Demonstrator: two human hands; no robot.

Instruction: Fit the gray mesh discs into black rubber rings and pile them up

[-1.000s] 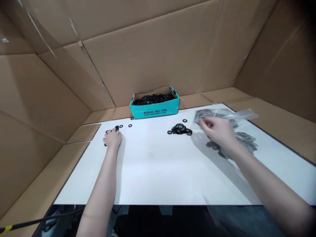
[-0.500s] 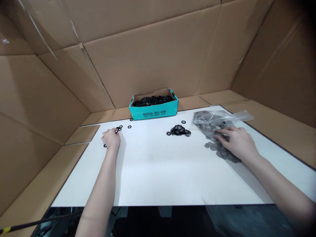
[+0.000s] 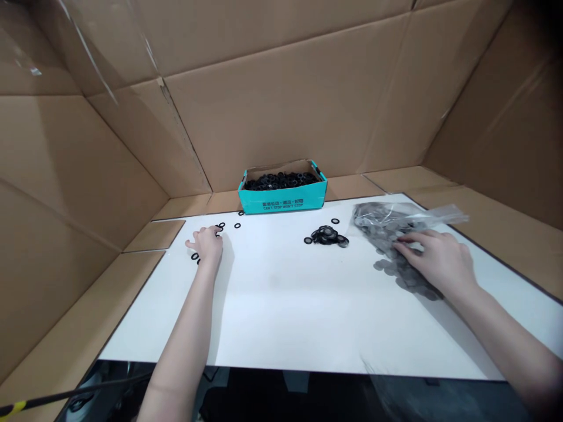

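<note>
At the left of the white tabletop, my left hand (image 3: pixel 206 243) reaches in among loose black rings (image 3: pixel 194 256). Its thumb and index finger close on a ring there, partly hidden, while the little finger sticks out to the side. On the right, my right hand (image 3: pixel 442 261) is over thin grey discs (image 3: pixel 413 280) that spill from a clear plastic bag (image 3: pixel 387 217). Thumb and fingertips pinch together at the discs by the bag's mouth; what lies between them looks like a grey disc. A pile of black rings with grey centres (image 3: pixel 328 235) lies between my hands.
A turquoise box (image 3: pixel 284 199) filled with black rings stands at the back of the white table (image 3: pixel 281 310). Cardboard walls (image 3: pixel 285 117) enclose the table at the back and both sides. A dark cable (image 3: pixel 88 390) runs below the front left edge.
The whole view has shifted slightly, moving the scene to the right. My left fingers have spread somewhat, showing more rings beside them. My right hand stays at the discs, with its fingertips slightly repositioned.
</note>
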